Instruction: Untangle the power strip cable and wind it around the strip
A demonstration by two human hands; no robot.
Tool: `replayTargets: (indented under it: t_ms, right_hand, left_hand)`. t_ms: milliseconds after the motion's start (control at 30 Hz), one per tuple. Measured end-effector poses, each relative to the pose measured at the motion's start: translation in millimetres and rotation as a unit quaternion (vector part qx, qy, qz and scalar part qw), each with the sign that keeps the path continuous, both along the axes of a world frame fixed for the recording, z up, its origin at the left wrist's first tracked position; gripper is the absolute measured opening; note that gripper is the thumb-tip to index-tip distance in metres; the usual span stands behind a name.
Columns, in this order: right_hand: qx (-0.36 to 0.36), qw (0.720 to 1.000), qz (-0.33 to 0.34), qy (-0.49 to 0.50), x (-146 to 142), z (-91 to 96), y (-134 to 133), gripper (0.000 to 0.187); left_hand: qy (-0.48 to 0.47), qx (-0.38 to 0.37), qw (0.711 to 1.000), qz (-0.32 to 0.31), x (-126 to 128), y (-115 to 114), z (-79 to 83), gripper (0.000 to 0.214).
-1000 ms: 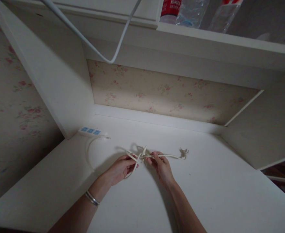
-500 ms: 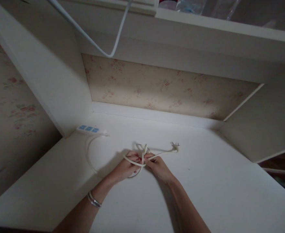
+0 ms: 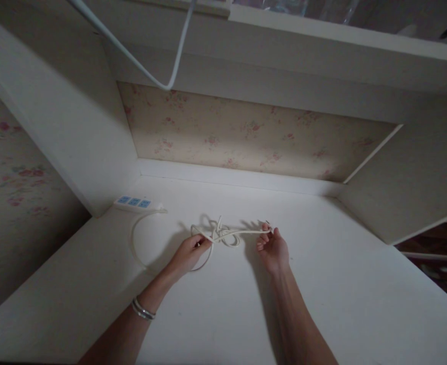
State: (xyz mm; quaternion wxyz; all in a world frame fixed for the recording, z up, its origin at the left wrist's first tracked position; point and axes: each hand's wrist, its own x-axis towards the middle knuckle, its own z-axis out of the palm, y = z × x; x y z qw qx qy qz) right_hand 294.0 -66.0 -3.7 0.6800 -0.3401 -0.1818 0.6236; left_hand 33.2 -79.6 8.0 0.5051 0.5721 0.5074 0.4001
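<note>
My one camera sits on my head, above and behind my left grip [image 3: 187,253] and right grip [image 3: 274,251], facing forward and down past them. It is set far enough back to take in the surface [image 3: 223,314] on every side of both grips, the flowered wall [image 3: 215,126] beyond them and a shelf edge [image 3: 341,31] higher up.

there are two grips [image 3: 187,252] [image 3: 275,251], one cream cord [image 3: 246,232], one power strip [image 3: 136,208] and three sockets [image 3: 134,202].

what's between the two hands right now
In the head view, loops of pale cord lie between the left hand and the right hand.
</note>
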Motion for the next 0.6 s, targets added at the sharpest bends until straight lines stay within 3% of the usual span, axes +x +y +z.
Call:
replayTargets:
  t_ms: [333,467,600]
  right_hand:
    - [0.019,0.990,-0.091,-0.101,-17.8,13.6,0.3,0.032]
    - [0.047,0.985,-0.098,-0.136,-23.6,13.6,-0.6,0.028]
    - [0.088,0.968,-0.155,-0.177,-20.2,12.6,0.4,0.025]
  left_hand:
    - [-0.047,0.013,0.998,-0.026,-8.6,-1.2,-2.6,0.032]
    - [-0.091,-0.025,0.995,-0.023,-8.4,-1.8,-1.2,0.033]
    - [-0.174,-0.083,0.981,-0.023,-6.1,-5.0,2.8,0.042]
